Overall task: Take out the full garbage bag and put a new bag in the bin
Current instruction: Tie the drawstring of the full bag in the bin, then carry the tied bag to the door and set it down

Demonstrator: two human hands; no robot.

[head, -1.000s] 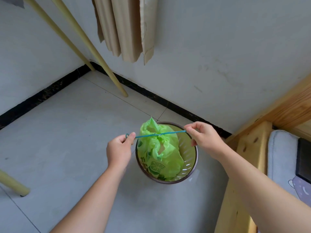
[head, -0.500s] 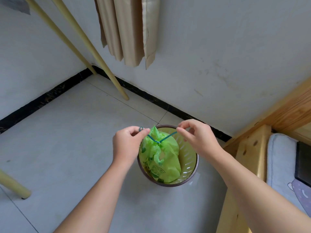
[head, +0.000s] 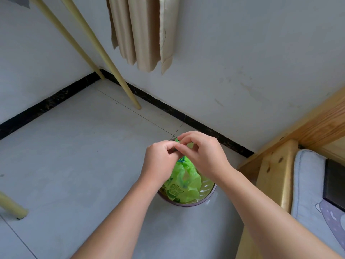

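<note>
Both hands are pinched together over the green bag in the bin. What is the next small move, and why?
Probably cinch the tie tight. The left hand and right hand meet at the gathered neck of the green bag, which sits inside the bin, not yet lifted; closing it first should keep contents in.

Head cam, fwd-down, close over hands (head: 183,157)
</note>
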